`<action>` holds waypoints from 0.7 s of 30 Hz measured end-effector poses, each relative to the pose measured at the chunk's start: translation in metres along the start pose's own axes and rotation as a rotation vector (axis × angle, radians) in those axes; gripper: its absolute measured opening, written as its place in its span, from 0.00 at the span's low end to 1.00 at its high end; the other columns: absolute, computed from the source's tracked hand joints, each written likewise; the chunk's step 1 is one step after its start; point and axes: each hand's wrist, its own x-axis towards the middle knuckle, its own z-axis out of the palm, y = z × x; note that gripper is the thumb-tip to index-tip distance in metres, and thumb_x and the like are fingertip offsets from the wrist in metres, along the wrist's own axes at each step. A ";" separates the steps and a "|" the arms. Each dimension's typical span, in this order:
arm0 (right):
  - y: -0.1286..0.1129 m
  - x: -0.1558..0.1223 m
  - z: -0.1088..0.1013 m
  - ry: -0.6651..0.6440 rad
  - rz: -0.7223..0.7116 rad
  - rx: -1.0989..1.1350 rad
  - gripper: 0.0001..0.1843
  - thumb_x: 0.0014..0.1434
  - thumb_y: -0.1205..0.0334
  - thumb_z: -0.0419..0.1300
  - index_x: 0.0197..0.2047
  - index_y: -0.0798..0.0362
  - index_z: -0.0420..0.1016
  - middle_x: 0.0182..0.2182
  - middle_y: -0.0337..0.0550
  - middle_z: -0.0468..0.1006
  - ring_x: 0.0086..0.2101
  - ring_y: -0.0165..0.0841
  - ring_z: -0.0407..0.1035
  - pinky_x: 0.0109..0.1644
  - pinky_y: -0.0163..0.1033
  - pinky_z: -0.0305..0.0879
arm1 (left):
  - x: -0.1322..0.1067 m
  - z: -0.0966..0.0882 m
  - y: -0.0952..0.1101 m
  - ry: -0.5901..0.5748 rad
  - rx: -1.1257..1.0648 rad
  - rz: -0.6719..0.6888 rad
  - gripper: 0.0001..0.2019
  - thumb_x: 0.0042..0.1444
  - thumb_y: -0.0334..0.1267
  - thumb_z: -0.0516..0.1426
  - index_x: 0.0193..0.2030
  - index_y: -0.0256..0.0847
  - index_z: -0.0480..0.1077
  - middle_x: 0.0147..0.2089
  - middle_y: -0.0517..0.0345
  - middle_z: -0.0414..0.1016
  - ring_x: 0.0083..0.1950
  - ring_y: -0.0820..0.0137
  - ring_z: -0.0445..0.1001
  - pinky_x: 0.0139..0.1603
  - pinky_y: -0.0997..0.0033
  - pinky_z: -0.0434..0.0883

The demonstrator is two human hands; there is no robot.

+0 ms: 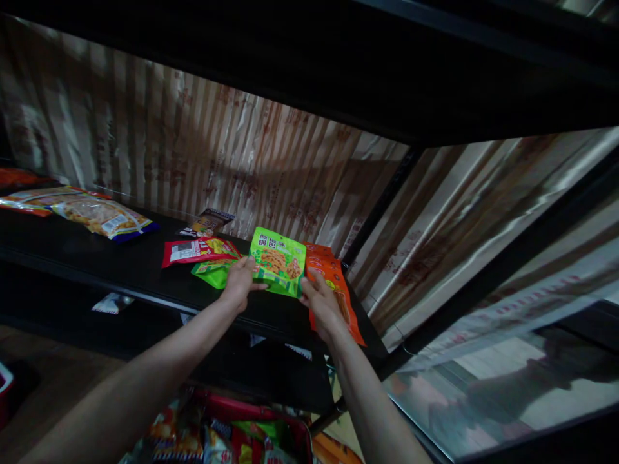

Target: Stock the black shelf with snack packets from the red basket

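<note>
Between my two hands is a bright green snack bag (pixel 277 261) with a picture of crispy pieces, its printed front facing me. My left hand (pixel 238 281) grips its left edge, thumb on the front. At the lower right edge, my right hand (pixel 320 299) pinches the bag. Just right of it lies an orange snack bag (pixel 349 317), partly covered by my right hand. To the left, a red snack bag (pixel 199 250) rests over another green bag (pixel 211 273), which is partly hidden. A dark brown packet (pixel 207 222) lies behind them.
The black shelf (pixel 140 270) runs left, with a clear bag of yellow snacks (pixel 101 214) on it. Overhead is another dark shelf board (pixel 309 64). A black post (pixel 382 203) stands at the back corner. Below, a red basket (pixel 285 415) holds several snack bags.
</note>
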 end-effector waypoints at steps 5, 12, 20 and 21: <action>0.011 0.009 0.050 0.003 0.054 0.226 0.29 0.58 0.64 0.52 0.62 0.41 0.55 0.51 0.42 0.71 0.42 0.30 0.73 0.44 0.37 0.73 | 0.047 0.032 -0.004 0.100 0.051 -0.024 0.08 0.62 0.35 0.49 0.39 0.36 0.68 0.38 0.53 0.70 0.34 0.74 0.71 0.30 0.75 0.77; 0.035 0.074 0.066 0.204 0.013 0.038 0.22 0.54 0.66 0.51 0.53 0.55 0.67 0.46 0.48 0.75 0.44 0.32 0.72 0.42 0.31 0.70 | 0.102 0.054 -0.024 0.172 0.081 -0.133 0.09 0.61 0.33 0.49 0.46 0.36 0.67 0.47 0.47 0.70 0.46 0.64 0.73 0.35 0.67 0.78; 0.049 0.111 0.065 0.247 -0.056 -0.108 0.19 0.48 0.66 0.52 0.44 0.56 0.72 0.33 0.45 0.78 0.41 0.35 0.71 0.40 0.33 0.67 | 0.138 0.074 -0.039 0.196 0.106 -0.174 0.13 0.59 0.29 0.51 0.50 0.36 0.66 0.52 0.44 0.69 0.47 0.63 0.74 0.35 0.67 0.77; 0.051 0.113 0.065 0.255 -0.057 -0.122 0.19 0.48 0.66 0.51 0.44 0.56 0.72 0.33 0.45 0.78 0.41 0.36 0.71 0.40 0.33 0.66 | 0.142 0.075 -0.041 0.192 0.110 -0.179 0.13 0.58 0.28 0.51 0.50 0.36 0.65 0.52 0.43 0.69 0.47 0.63 0.74 0.35 0.67 0.76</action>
